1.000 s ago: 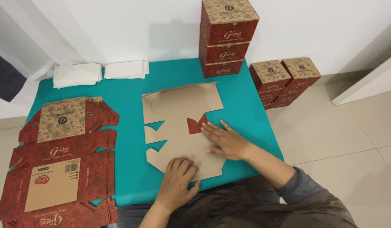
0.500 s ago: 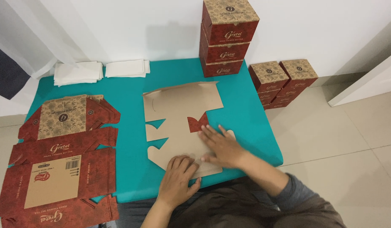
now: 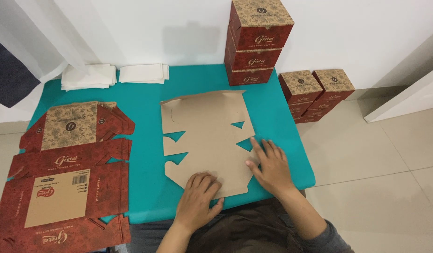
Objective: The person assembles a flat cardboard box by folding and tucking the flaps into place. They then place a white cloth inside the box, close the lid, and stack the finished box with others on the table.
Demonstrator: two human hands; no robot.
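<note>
Premises read as a small packing station for hand-folded cartons, set in a plain room rather than a factory; evidence follows. A low teal worktop (image 3: 146,107) stands against a bare white wall (image 3: 179,28); flat red carton blanks (image 3: 62,187) lie piled at one end; one blank (image 3: 207,140) lies brown side up in the middle; finished red boxes (image 3: 256,42) are stacked at the wall, more boxes (image 3: 315,93) on the pale tiled floor (image 3: 389,187); folded white sheets (image 3: 113,75) sit at the back edge; no machinery visible.
</note>
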